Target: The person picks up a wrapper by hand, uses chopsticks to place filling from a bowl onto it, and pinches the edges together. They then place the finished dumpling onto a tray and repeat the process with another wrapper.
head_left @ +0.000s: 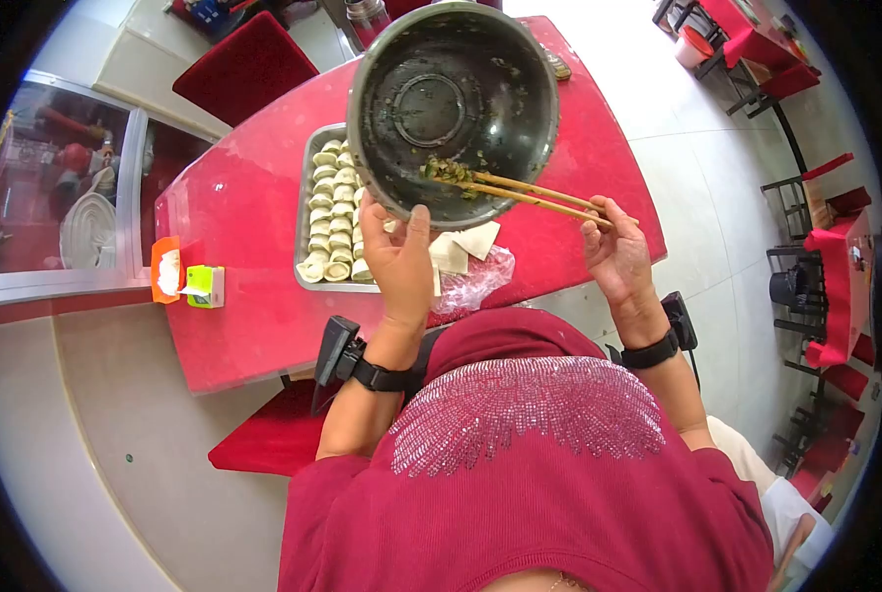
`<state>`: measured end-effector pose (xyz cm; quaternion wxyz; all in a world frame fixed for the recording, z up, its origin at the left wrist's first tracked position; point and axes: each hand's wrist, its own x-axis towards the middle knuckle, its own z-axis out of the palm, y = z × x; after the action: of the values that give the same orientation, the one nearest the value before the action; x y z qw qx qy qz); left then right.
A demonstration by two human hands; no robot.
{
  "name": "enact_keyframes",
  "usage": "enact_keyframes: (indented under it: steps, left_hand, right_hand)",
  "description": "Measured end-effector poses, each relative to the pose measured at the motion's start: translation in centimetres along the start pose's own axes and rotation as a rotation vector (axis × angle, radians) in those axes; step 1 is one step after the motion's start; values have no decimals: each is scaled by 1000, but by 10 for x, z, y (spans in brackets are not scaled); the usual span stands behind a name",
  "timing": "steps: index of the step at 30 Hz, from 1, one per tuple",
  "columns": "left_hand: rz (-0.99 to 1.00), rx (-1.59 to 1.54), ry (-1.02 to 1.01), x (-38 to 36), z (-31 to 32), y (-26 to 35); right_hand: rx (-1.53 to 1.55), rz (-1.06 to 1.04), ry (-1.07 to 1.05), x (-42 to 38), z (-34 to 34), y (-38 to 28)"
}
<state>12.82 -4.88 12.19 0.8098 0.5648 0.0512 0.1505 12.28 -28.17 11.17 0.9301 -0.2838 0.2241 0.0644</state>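
Observation:
My left hand (397, 259) grips the near rim of a large metal bowl (453, 109) and holds it tilted up toward me, its inside nearly scraped clean. My right hand (613, 259) holds a pair of wooden chopsticks (535, 193) whose tips press a small clump of green filling (448, 172) against the bowl's lower inside wall. Under the bowl lies a metal tray (305, 237) with rows of folded dumplings (329, 212). A few square dough wrappers (465, 245) lie on a plastic bag (475, 281) next to the tray.
Everything sits on a red table (243, 217). An orange and green tissue holder (186, 279) stands at its left edge. Red chairs (245, 67) stand beyond and beside the table. More red tables and dark chairs (826, 266) fill the right side of the room.

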Motion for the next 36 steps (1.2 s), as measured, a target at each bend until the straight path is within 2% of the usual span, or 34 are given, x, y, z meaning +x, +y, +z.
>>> enact_keyframes:
  steps: [3, 4, 7, 12, 15, 20, 29, 31, 36]
  left_hand:
    - [2, 70, 50, 8, -23, -6]
    - [86, 184, 88, 12, -28, -5]
    - [64, 103, 207, 16, -41, 7]
    - [83, 78, 337, 14, -72, 18]
    - [93, 82, 388, 10, -80, 20]
    - [86, 78, 360, 4, -78, 26]
    - [90, 12, 340, -6, -76, 26]
    - [90, 9, 325, -8, -77, 25]
    - [90, -11, 337, -11, -84, 23]
  right_hand:
    - [-24, -19, -26, -5, -4, -6]
    - [-53, -41, -38, -8, -4, -10]
    - [-166, -137, -3, -11, -18, -17]
    - [-354, -144, 25, -2, -47, -9]
    - [-478, -160, 70, 8, -53, 6]
    - [-718, -233, 46, 13, -35, 23]
    - [-1109, -366, -231, 2, 15, 43]
    - [-1329, -508, -347, 6, 23, 47]
    - [-1472, -624, -445, 4, 50, 44]
